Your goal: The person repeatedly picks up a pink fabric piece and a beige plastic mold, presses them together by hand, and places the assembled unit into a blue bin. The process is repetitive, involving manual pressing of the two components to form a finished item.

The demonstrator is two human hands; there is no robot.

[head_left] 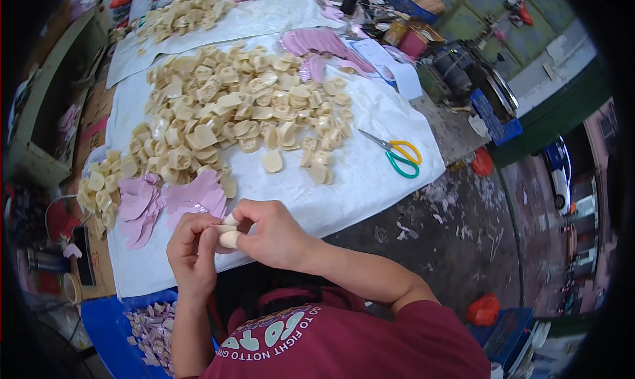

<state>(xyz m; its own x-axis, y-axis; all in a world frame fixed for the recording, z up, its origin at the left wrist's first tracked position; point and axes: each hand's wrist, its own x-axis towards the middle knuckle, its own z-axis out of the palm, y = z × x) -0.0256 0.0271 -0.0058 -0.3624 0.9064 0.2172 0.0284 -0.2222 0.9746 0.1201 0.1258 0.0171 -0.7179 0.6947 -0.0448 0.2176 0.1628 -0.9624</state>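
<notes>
Both hands meet just off the near edge of the white cloth-covered table. My left hand [193, 247] pinches a small cream molded piece [225, 229] from its left side. My right hand [278, 232] closes on the same piece from the right; pale cream covers, like finger cots, seem to sit on its thumb and fingertip. Just beyond my left hand lie thin lilac molded sheets [193, 198], with more lilac sheets [138, 208] to their left. A large heap of cream molded pieces [218, 101] spreads behind them.
Scissors [395, 155] with yellow and green handles lie at the table's right. Farther back are another cream heap [185, 14] and pink sheets [324, 43]. A blue bin [109, 333] of lilac scraps stands at lower left. A machine [473, 75] occupies the right bench.
</notes>
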